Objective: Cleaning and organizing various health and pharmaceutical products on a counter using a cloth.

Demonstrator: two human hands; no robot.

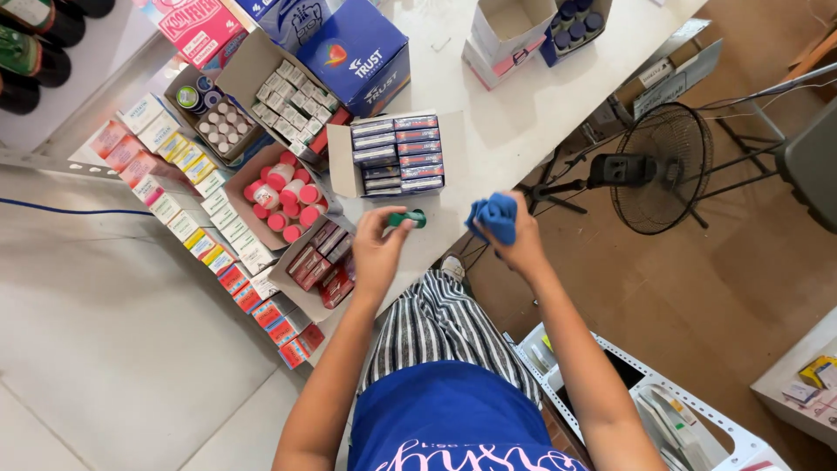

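Green bottle (407,219) sits pinched in the left hand (377,249) above the white table (523,113); the right hand (520,244) clutches a blue cloth (493,215) just beside it.

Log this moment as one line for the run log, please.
left hand: holds small green bottle | right hand: grips blue cloth | over white table

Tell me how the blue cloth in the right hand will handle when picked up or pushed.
The blue cloth sits bunched in folds in the right hand, so it is probably soft and floppy, drooping if held by one corner. It looks light for its bulk, since the fingers hold it easily. Pushed on the white table, it would likely crumple or slide, not roll.
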